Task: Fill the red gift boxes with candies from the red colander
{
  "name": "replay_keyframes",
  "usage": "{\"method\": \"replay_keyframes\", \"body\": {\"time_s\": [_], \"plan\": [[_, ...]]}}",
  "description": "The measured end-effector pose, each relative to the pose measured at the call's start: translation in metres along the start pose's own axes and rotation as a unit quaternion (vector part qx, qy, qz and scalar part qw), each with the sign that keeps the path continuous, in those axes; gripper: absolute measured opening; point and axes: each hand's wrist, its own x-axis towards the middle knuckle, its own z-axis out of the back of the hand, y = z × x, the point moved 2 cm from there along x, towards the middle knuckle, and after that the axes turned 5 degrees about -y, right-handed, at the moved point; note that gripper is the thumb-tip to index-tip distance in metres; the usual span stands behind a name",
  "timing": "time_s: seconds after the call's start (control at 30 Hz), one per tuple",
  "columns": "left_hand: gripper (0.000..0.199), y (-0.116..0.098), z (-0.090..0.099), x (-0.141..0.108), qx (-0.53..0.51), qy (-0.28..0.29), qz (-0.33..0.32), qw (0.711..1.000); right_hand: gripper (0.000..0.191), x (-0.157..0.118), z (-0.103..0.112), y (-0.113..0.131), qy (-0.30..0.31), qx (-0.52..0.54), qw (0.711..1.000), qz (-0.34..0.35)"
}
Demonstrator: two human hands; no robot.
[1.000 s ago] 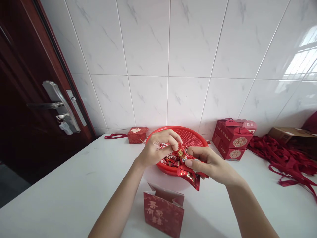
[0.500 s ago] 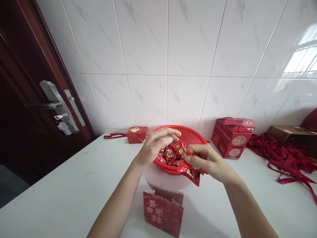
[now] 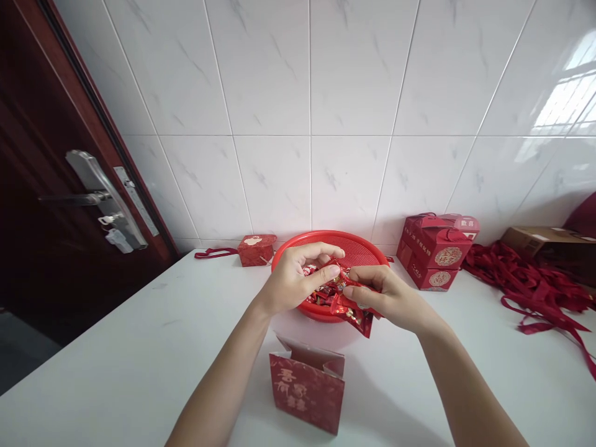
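Note:
My right hand (image 3: 384, 295) is closed on a few red-wrapped candies (image 3: 354, 313), one shiny packet hanging below its fingers. Beside it, my left hand (image 3: 300, 276) has its thumb and curved fingers apart, the thumb tip close to or touching the upper end of those candies. Behind and beneath both hands stands a red plastic basket (image 3: 321, 234) with a perforated wall and more wrapped candies inside, partly covered by the hands. Nearer to me, a dark red paper box (image 3: 307, 391) with gold characters stands upright, its top open.
A small red box (image 3: 257, 249) and a ribbon (image 3: 215, 252) lie left of the basket by the tiled wall. At right are stacked red gift boxes (image 3: 433, 254), a heap of red ribbons (image 3: 526, 282) and a cardboard box (image 3: 549, 239). A door (image 3: 41, 186) stands at left.
My left hand has moved slightly right, bringing its thumb to the candies held in my right hand. The view has shifted a little.

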Motion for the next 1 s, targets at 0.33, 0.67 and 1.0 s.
{"method": "replay_keyframes", "body": {"time_s": [0.33,0.67,1.0], "plan": [[0.021,0.001,0.003,-0.007,-0.011,0.045,0.02,0.999,0.036,-0.007,0.003,0.003,-0.013,-0.053,0.999,-0.001],[0.012,-0.008,0.039,-0.04,-0.109,0.081,0.2,0.97,0.043,-0.017,-0.002,0.012,-0.038,-0.085,0.995,0.029],[0.023,-0.035,0.049,-0.057,0.19,0.224,0.157,0.943,0.038,-0.025,-0.018,0.023,-0.081,-0.069,0.993,0.055]]}}
